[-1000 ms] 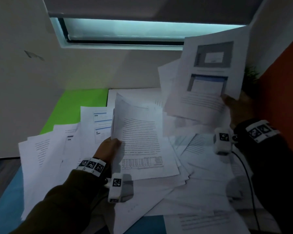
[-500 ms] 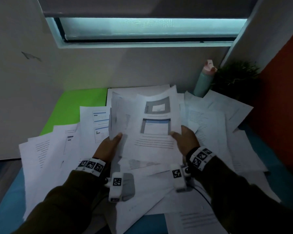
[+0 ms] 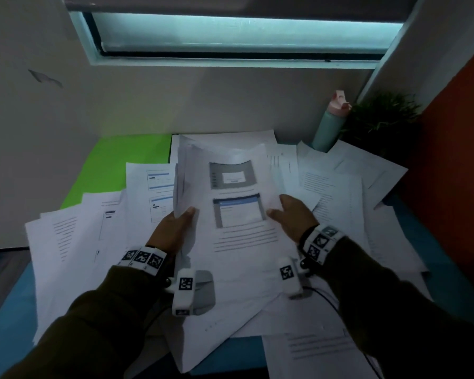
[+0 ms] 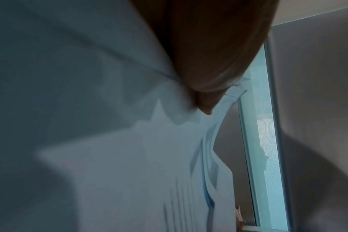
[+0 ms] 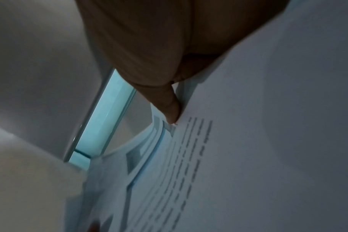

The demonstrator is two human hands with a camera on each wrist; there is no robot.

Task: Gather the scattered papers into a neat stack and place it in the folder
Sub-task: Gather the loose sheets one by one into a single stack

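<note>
White papers (image 3: pixel 337 203) sprawl overlapping; a lifted sheaf (image 3: pixel 230 212) looks uneven; green folder (image 3: pixel 126 160) behind.

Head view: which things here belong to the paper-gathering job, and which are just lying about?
Part of the job:
- held sheets, gripped by left hand and right hand
- scattered papers across the desk
- green folder, partly covered

Just lying about:
- bottle
- plant

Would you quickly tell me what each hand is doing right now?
Left hand: grips the left edge of the gathered sheets, thumb on top.
Right hand: holds the same sheets at their right edge.
</note>
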